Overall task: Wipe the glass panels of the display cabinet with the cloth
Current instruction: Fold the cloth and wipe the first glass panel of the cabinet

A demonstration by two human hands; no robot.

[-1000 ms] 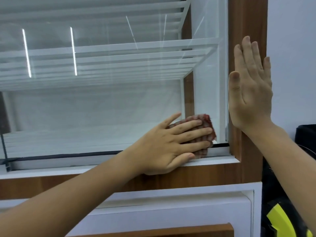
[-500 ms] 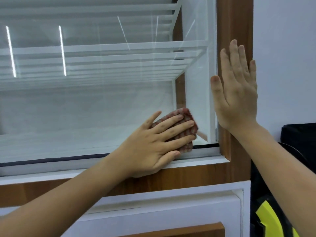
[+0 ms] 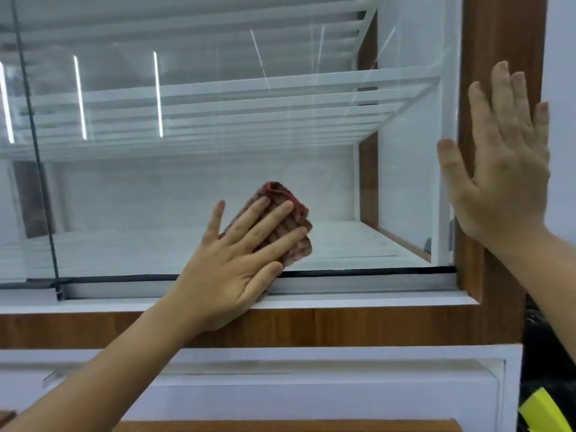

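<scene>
The display cabinet's front glass panel (image 3: pixel 187 188) fills the upper view, with white shelves behind it. My left hand (image 3: pixel 237 260) lies flat against the lower part of this panel, fingers spread, pressing a red checked cloth (image 3: pixel 293 210) onto the glass just above the black bottom seal. Part of the cloth shows past my fingertips. My right hand (image 3: pixel 501 163) rests flat and open on the brown wooden frame post (image 3: pixel 498 29) at the cabinet's right side, holding nothing.
A dark vertical seam (image 3: pixel 34 151) divides the glass at the far left. A white sill and brown wood band (image 3: pixel 343 327) run below the glass, with a white drawer front (image 3: pixel 311 397) underneath. A black and yellow object (image 3: pixel 544 410) sits at the lower right.
My left hand has slid the cloth leftward along the bottom of the glass, away from the right corner. My right hand has stayed flat on the frame post.
</scene>
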